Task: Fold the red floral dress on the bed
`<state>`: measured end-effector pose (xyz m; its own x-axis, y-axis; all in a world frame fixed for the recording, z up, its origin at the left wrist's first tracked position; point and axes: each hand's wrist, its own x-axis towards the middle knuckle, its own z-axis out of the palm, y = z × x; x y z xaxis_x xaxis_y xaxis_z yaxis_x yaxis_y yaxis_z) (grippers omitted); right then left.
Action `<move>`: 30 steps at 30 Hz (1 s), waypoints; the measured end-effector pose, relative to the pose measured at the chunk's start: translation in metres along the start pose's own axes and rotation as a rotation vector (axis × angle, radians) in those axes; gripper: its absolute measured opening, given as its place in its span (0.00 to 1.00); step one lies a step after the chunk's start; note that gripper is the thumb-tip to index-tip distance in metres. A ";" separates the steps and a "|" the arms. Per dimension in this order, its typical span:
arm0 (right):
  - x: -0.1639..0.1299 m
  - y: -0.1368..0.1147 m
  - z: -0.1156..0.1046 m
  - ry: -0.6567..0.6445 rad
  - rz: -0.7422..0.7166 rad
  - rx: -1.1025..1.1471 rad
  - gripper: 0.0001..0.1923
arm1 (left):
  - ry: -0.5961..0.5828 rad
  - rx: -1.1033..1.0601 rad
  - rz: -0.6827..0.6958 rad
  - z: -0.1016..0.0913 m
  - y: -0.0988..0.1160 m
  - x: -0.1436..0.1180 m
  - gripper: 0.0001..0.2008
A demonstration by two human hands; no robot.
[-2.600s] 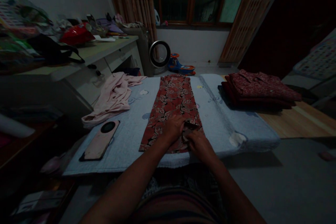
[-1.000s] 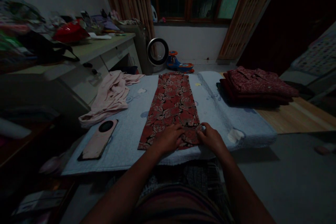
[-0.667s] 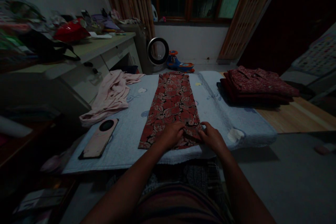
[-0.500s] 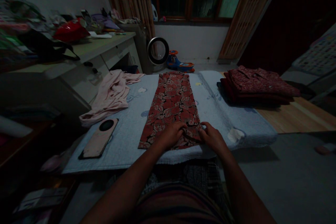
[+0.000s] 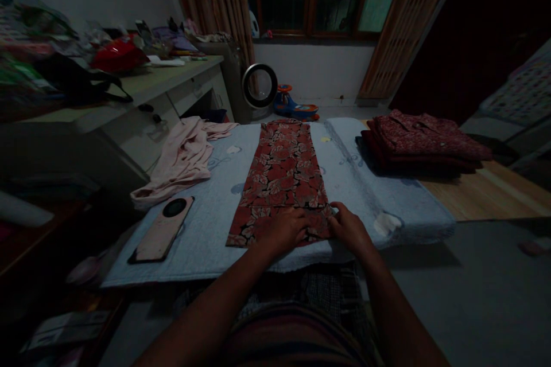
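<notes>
A folded garment (image 5: pixel 286 166) with a red, black and beige leaf print lies lengthwise on a light blue quilted cover (image 5: pixel 217 215). My left hand (image 5: pixel 287 230) rests on its near end, palm down with the fingers laid along the cloth. At the near right edge, my right hand (image 5: pixel 348 229) has its thumb and fingers bent around the border, pinching the fabric. A crosswise crease runs over the garment just beyond both hands. The undersides of my fingers are hidden.
Left on the cover are a crumpled pink garment (image 5: pixel 183 155) and a phone (image 5: pixel 162 232) in a case. A stack of folded dark red clothes (image 5: pixel 424 140) sits at the right, beside bare wood (image 5: pixel 495 195). A cluttered desk (image 5: pixel 150 80) stands at the far left.
My left hand has gone from pinching up a fold to lying flatter on the garment, slightly nearer me. The raised fold is smoothed down. My right hand stays at the right edge.
</notes>
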<state>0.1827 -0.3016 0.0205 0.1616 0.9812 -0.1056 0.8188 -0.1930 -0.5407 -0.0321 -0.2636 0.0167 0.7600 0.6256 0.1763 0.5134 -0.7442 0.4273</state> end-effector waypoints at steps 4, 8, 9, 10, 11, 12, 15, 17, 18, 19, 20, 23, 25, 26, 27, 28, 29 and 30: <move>-0.002 -0.001 -0.002 -0.024 -0.015 0.030 0.21 | 0.105 -0.140 -0.010 0.008 -0.001 0.000 0.14; -0.004 -0.003 -0.005 -0.042 0.004 0.034 0.22 | 0.082 -0.236 0.009 0.004 0.000 0.000 0.21; -0.005 -0.004 -0.006 -0.042 0.008 0.036 0.21 | 0.064 -0.268 0.026 0.002 0.001 0.000 0.24; -0.005 -0.004 -0.006 -0.039 0.008 0.042 0.21 | 0.050 -0.302 0.041 0.000 0.001 0.000 0.27; -0.005 -0.004 -0.007 -0.035 0.004 0.052 0.20 | 0.037 -0.334 0.050 -0.001 0.002 0.001 0.29; -0.005 -0.004 -0.007 -0.030 -0.003 0.065 0.19 | 0.026 -0.361 0.051 -0.002 0.003 0.001 0.31; -0.005 -0.003 -0.008 -0.027 -0.020 0.090 0.20 | 0.018 -0.406 0.029 0.000 0.004 0.003 0.32; -0.004 -0.003 -0.008 -0.029 -0.007 0.086 0.20 | 0.052 -0.403 0.012 0.004 0.003 0.004 0.31; -0.004 -0.003 -0.008 -0.031 0.003 0.081 0.20 | 0.078 -0.389 0.003 0.006 0.002 0.005 0.30; -0.003 -0.003 -0.008 -0.035 0.014 0.077 0.20 | 0.103 -0.367 -0.008 0.008 0.002 0.006 0.28; -0.003 -0.003 -0.007 -0.038 0.022 0.075 0.20 | 0.123 -0.338 -0.022 0.010 0.001 0.008 0.27; -0.003 -0.003 -0.006 -0.040 0.021 0.082 0.20 | 0.125 -0.219 -0.051 0.011 0.001 0.010 0.24; -0.003 -0.002 -0.006 -0.031 0.012 0.084 0.20 | 0.103 -0.129 -0.046 0.011 0.003 0.010 0.21; -0.003 -0.001 -0.005 -0.030 0.008 0.081 0.20 | 0.096 -0.088 -0.038 0.010 0.004 0.009 0.20; -0.004 0.000 -0.005 -0.030 0.006 0.069 0.20 | 0.092 -0.052 -0.029 0.009 0.006 0.008 0.20; -0.004 0.000 -0.005 -0.027 0.004 0.047 0.20 | 0.090 -0.023 -0.023 0.008 0.007 0.007 0.19; -0.005 0.000 -0.005 -0.024 0.002 0.018 0.20 | 0.085 0.005 -0.021 0.007 0.009 0.006 0.18; -0.005 0.000 -0.005 -0.022 0.003 -0.019 0.20 | 0.077 0.036 -0.027 0.006 0.010 0.005 0.17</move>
<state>0.1850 -0.3070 0.0253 0.1524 0.9803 -0.1257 0.8283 -0.1961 -0.5248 -0.0213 -0.2696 0.0169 0.7137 0.6603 0.2337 0.5479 -0.7341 0.4011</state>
